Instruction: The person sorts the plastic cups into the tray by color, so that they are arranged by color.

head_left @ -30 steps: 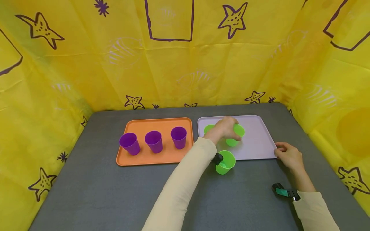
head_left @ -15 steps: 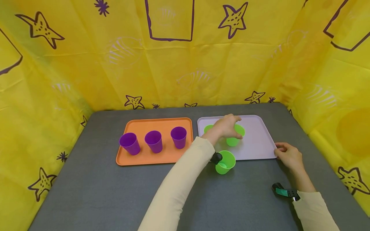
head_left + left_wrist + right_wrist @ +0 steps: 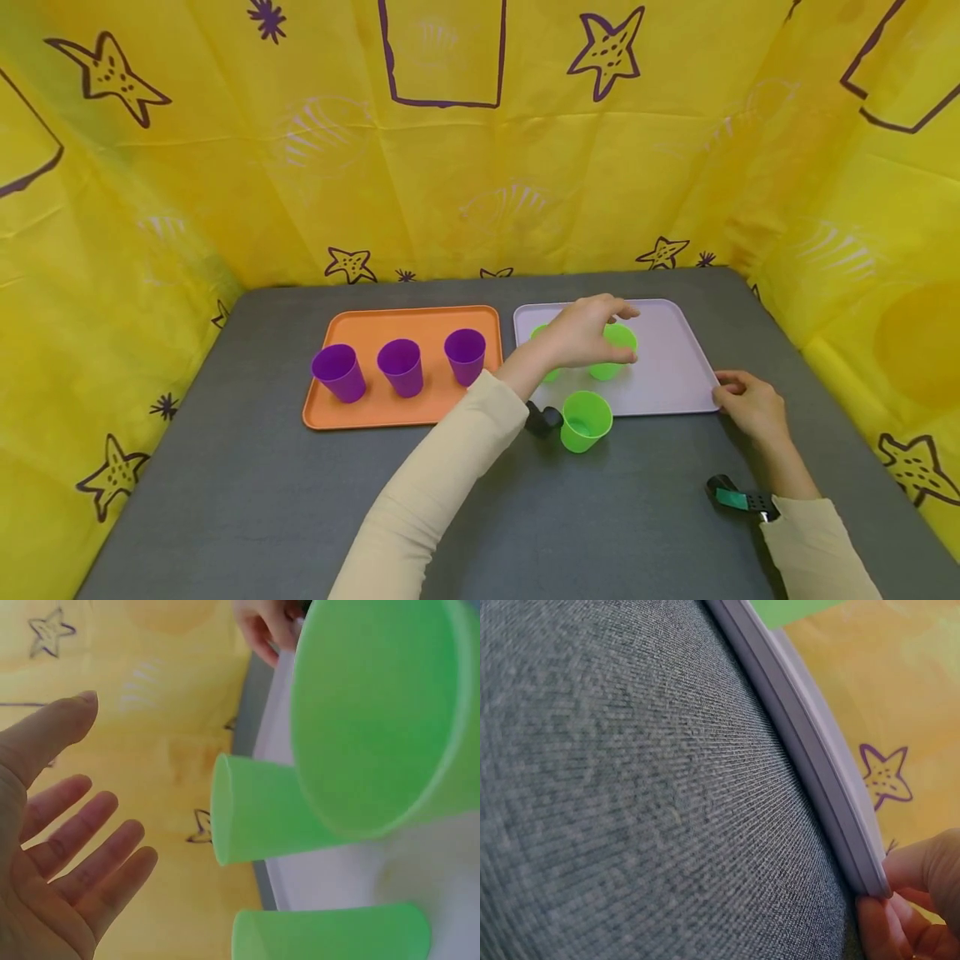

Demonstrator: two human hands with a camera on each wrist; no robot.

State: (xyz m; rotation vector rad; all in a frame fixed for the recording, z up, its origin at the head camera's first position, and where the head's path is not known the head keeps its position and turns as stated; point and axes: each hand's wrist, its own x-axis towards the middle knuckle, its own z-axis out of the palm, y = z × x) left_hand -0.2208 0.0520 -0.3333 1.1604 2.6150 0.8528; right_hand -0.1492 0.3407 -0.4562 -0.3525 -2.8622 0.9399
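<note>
My left hand (image 3: pixel 585 335) is held over the lilac tray (image 3: pixel 671 358), fingers and thumb spread apart with nothing between them. Behind it, partly covered, a green cup (image 3: pixel 606 372) stands upright on the tray. Another green cup (image 3: pixel 551 376) to its left is mostly hidden by the hand and wrist. The third green cup (image 3: pixel 587 423) is at the tray's front edge, beside the left wrist camera. It looms largest in the left wrist view. My right hand (image 3: pixel 752 408) pinches the tray's front right corner between thumb and fingers, as the right wrist view shows.
On the left lies an orange tray (image 3: pixel 375 325) bearing three purple cups (image 3: pixel 405 379) in a row. Both trays rest on a dark grey table (image 3: pixel 262 492). A yellow cloth (image 3: pixel 435 200) with starfish drawings encloses the back and sides.
My left hand has drawn back from the green cup on the tray and its fingers have spread, its forearm shifting left. The right hand stays at the tray corner.
</note>
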